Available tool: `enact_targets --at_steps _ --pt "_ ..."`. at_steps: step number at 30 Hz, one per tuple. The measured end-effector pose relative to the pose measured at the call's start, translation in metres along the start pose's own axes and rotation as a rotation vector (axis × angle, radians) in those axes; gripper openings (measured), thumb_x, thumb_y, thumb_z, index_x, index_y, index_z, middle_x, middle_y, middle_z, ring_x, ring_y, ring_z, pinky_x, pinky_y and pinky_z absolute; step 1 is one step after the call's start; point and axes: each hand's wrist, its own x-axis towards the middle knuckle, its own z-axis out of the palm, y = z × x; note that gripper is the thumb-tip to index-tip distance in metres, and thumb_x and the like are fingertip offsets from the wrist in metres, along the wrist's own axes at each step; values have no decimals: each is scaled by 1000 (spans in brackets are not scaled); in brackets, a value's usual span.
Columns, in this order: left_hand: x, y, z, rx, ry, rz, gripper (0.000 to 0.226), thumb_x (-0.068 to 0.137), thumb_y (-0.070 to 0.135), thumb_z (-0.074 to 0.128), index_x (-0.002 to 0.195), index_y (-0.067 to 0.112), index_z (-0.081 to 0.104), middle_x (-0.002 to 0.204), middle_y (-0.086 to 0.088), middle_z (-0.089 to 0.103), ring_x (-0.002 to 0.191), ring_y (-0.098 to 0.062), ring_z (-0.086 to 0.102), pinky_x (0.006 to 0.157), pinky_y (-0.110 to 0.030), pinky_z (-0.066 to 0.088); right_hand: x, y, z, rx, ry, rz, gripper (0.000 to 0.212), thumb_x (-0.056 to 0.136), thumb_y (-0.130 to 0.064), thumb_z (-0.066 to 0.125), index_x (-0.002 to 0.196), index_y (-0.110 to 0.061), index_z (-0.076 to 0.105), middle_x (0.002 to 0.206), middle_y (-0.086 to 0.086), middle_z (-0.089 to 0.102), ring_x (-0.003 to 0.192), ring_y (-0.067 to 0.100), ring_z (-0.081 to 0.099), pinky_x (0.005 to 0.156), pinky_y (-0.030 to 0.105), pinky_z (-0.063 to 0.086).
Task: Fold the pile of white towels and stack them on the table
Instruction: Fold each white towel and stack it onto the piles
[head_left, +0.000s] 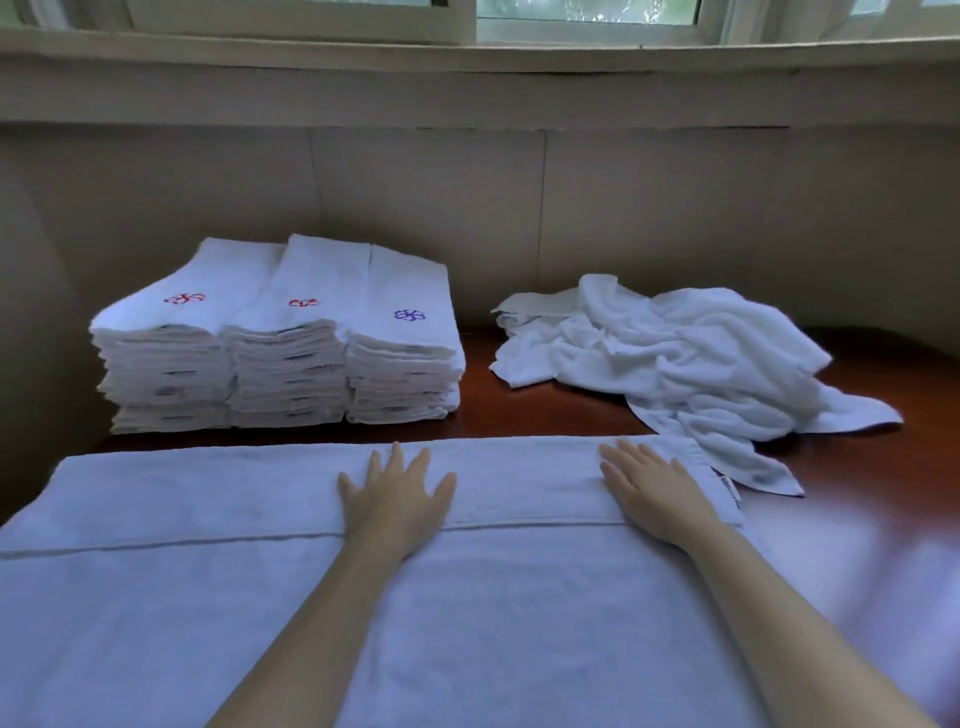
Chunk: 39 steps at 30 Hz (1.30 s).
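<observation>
Lying flat across the near side of the dark red-brown wooden counter (519, 410), the large white terry towel (208, 519) has its far strip folded over toward the person. The left hand (397, 499) and right hand (660, 499) press on that strip, fingers (396, 460) straight and spread, holding nothing. Uneven pushing could skew the fold line, and the trailing corner of the crumpled pile of white towels (691, 353), just beside the right hand, might get dragged in. Count: one spread towel, two hands, one loose pile, and three side-by-side stacks of folded white towels (280, 364), two marked red and one blue.
</observation>
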Motion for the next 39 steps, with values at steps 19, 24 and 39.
enact_targets --at_steps 19,24,39 --pt "9 -228 -48 -51 -59 -418 58 96 59 15 150 43 6 161 3 -4 148 -17 0 116 -50 2 12 -140 36 -62 -69 -172 57 95 -59 17 149 -43 10 161 -8 -1 148 20 -3 117 49 0" --pt "16 -278 -54 -69 -11 -544 60 93 62 17 150 44 8 161 4 -4 148 -16 -3 115 -50 3 24 -143 36 -74 -71 -168 58 93 -61 20 148 -45 8 160 -10 -1 148 18 -2 117 47 0" --pt "16 -250 -57 221 372 -523 30 97 30 35 92 12 59 101 -6 61 77 -23 55 63 -27 40 18 -155 37 -46 343 -281 31 87 -38 60 101 -11 62 111 14 58 103 36 55 82 44 47"
